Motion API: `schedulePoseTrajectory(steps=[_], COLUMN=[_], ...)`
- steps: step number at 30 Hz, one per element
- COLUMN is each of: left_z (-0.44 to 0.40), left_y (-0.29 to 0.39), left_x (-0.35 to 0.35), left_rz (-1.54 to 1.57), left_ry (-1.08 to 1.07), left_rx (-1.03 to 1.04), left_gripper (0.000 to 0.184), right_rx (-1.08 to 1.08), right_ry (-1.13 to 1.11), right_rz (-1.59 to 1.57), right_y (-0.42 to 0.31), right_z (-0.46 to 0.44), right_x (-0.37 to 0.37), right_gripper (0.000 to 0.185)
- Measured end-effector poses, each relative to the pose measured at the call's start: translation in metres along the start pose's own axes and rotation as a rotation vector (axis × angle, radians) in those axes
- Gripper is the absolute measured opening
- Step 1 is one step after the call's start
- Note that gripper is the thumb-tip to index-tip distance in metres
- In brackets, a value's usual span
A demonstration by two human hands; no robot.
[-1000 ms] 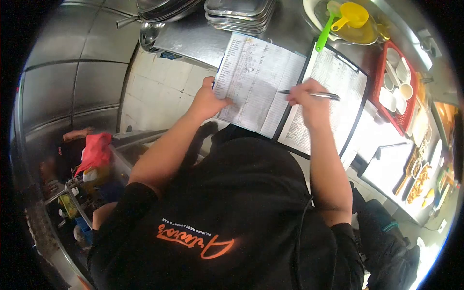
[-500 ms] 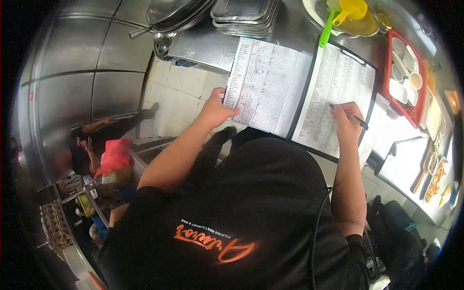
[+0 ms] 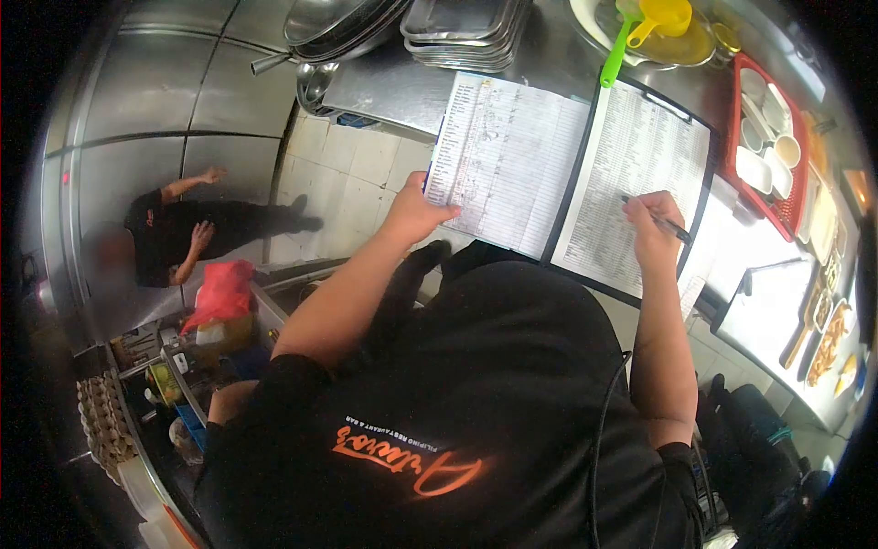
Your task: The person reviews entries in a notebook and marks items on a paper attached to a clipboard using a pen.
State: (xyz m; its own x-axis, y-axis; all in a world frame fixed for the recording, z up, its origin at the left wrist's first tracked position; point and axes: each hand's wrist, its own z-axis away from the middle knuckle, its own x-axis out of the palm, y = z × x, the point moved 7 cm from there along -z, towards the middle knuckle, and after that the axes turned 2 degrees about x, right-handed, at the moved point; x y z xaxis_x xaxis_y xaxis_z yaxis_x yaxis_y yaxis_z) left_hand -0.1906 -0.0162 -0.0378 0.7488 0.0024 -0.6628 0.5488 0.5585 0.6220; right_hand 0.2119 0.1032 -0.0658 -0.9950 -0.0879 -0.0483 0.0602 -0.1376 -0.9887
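Observation:
My left hand [image 3: 419, 210] grips the lower left edge of an open notebook [image 3: 526, 174], its thumb lying on the handwritten page. Beside the notebook, a black clipboard [image 3: 702, 188] carries a printed sheet [image 3: 631, 151] with dense columns of text. Over the right side of that sheet, my right hand [image 3: 657, 233] is closed around a dark pen [image 3: 675, 226]. The pen's tip end points left at the sheet; whether it touches the paper I cannot tell. A lime-green handle [image 3: 615, 69] rests at the clipboard's top left corner.
Stacked metal trays [image 3: 462, 32] and pans [image 3: 338, 32] stand on the steel counter [image 3: 384, 91]. A yellow scoop [image 3: 665, 18] lies in a bowl at the back. At right is a red basket [image 3: 777, 206] of white dishes. Another person [image 3: 187, 229] is at left, near egg trays [image 3: 99, 425].
The other person at the left has come more into view, with arms raised differently. My left hand has shifted very slightly to the right; my right hand with the pen has hardly moved.

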Motion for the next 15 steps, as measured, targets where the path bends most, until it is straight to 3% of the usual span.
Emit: schedulePoseTrajectory(steps=[15], left_z=[-0.0018], left_y=[-0.0069], left_x=[0.0054], left_rz=[-0.059], left_ry=[0.040], left_rx=[0.071], left_gripper=[0.080], right_rx=[-0.005], right_ry=[0.024], right_rz=[0.247], right_y=[-0.0001], right_z=[0.0039], right_x=[0.0020], right_gripper=[0.020])
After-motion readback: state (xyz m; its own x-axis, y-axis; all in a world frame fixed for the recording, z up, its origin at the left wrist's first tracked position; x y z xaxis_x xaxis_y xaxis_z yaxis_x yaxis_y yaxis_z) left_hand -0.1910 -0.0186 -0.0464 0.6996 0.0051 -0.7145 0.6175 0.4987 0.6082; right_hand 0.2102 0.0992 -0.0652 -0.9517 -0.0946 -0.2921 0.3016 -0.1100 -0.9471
